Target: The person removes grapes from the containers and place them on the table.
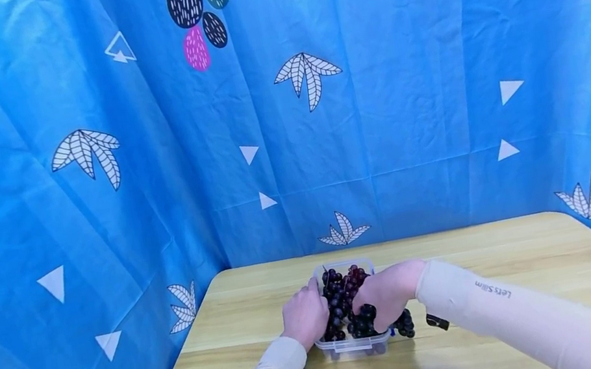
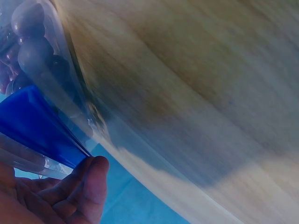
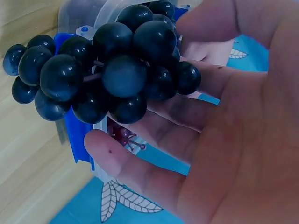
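Note:
A clear plastic container (image 1: 353, 344) full of dark grapes (image 1: 335, 299) and some redder grapes (image 1: 355, 277) stands on the table. My left hand (image 1: 305, 314) grips its left side, fingertips at the blue latch flap (image 2: 35, 123) that hangs open there. Reaching in from the right, my right hand (image 1: 390, 293) holds a bunch of dark grapes (image 3: 124, 74) between thumb and fingers. Part of that bunch sticks out past the right wall, above another blue flap (image 3: 77, 135). The right fingertips are mostly hidden in the head view.
The light wooden table (image 1: 500, 267) extends to both sides of the container. Behind and beside it hangs a blue patterned curtain (image 1: 398, 127). A small black device (image 1: 437, 322) sits under the right sleeve.

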`<act>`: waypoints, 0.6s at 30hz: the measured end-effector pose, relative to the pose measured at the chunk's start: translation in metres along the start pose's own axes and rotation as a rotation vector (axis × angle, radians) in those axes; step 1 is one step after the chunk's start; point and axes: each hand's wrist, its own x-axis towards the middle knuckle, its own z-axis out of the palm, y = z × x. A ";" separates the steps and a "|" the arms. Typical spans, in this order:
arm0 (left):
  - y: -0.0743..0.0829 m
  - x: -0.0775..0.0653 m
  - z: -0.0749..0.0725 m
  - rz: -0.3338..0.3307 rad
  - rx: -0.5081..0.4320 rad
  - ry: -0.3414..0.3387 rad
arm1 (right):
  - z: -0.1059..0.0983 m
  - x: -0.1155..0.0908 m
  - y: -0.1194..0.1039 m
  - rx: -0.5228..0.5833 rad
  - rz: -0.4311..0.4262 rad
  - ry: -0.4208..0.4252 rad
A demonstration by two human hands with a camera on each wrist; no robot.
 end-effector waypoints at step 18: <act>0.002 0.000 -0.003 -0.008 0.006 -0.010 | 0.007 0.016 -0.013 -0.070 0.024 -0.034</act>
